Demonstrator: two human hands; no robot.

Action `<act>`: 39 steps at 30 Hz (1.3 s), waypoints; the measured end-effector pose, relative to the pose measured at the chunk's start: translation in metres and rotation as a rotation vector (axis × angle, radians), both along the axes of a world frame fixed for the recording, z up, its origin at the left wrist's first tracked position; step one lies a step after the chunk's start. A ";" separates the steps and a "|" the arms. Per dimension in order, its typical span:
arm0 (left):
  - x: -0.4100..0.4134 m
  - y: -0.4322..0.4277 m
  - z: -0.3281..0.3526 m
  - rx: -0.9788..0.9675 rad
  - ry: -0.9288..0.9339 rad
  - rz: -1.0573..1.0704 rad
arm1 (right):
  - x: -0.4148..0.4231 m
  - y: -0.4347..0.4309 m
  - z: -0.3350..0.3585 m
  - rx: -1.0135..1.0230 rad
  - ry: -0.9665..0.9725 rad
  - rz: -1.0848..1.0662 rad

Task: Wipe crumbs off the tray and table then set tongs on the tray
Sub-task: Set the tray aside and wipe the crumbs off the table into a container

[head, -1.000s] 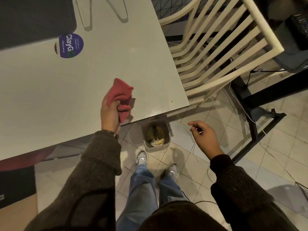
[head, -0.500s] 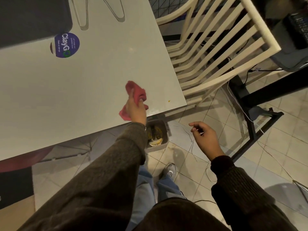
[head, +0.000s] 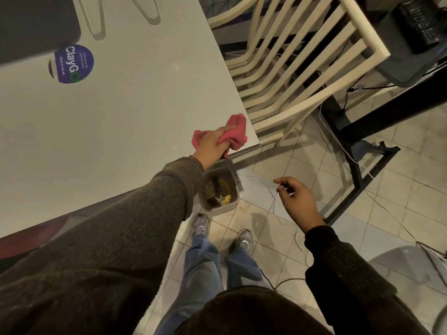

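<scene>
Cloth (head: 238, 125), pink: bunched on near corner of table (head: 121, 122), gripped by left hand (head: 211, 144), fingers (head: 227, 128) curled over it, bulk at their 1 o'clock. Right hand (head: 298, 200): empty, loosely curled, at 4 o'clock of cloth.

Left grip position: the left grip (head: 212, 143) has travelled to the right along the near edge of the surface (head: 135, 112), from about the middle of that edge to the near right corner.
Cloth: the cloth (head: 235, 131) was carried with it and is now bunched at the corner, close against the right edge.
Hold: earlier the cloth stood above curled fingers; now the fingers lie over its top, and red shows on both sides.
Yellow speck: seen near the corner before, it is no longer in view; the cloth lies over that spot.
Left sleeve: the sleeve (head: 154, 213) reaches further across and now overlaps the left side of the bin (head: 235, 187), which was fully in view one second ago.
</scene>
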State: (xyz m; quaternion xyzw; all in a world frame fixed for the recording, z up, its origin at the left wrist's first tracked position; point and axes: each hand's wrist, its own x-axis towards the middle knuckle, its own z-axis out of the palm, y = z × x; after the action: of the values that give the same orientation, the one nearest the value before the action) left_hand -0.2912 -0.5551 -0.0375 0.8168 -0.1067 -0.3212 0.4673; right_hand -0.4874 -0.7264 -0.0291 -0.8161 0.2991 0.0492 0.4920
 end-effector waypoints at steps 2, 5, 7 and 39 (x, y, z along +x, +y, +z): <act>-0.008 0.003 -0.001 -0.002 0.007 -0.041 | -0.002 0.003 0.000 -0.008 -0.004 0.007; -0.025 0.008 -0.002 0.017 0.007 -0.089 | -0.003 0.006 0.000 -0.017 -0.006 0.023; -0.036 0.012 -0.001 0.041 -0.017 -0.120 | -0.002 0.007 -0.001 -0.027 -0.010 0.034; 0.118 0.070 0.114 -0.101 -0.070 -0.030 | 0.186 0.035 0.083 -0.101 -0.094 0.178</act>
State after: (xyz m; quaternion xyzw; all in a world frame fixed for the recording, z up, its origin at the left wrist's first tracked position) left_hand -0.1730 -0.4847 0.0764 0.8012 -0.1514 -0.2935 0.4991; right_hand -0.3016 -0.6909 0.0542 -0.8646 0.2040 0.0390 0.4575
